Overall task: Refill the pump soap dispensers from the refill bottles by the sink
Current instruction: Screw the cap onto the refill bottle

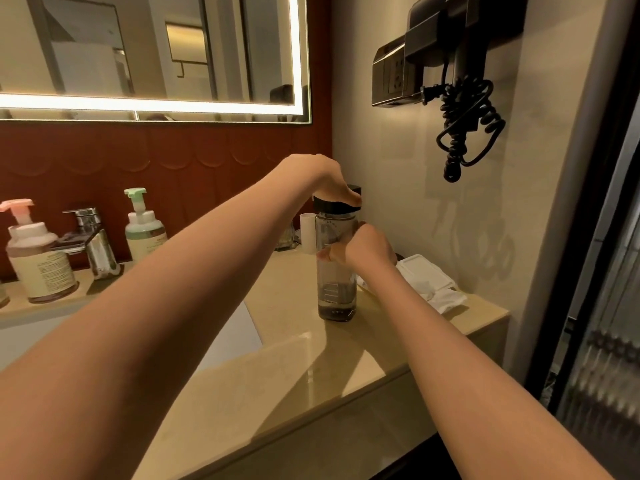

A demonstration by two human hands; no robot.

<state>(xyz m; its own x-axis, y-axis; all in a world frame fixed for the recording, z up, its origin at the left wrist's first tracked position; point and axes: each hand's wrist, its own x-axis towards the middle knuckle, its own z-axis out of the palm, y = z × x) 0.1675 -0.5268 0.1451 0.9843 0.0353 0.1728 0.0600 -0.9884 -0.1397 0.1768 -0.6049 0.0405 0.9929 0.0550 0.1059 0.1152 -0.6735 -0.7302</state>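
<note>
A clear dispenser (337, 289) stands on a beige counter (311, 368) below a mirror (138, 46).

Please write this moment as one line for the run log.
left hand: grips black cap | right hand: holds clear dispenser at mid-body | clear dispenser: upright on counter, nearly empty

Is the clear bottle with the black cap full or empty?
Nearly empty: the clear black-capped bottle shows dark liquid only at its base.
</note>
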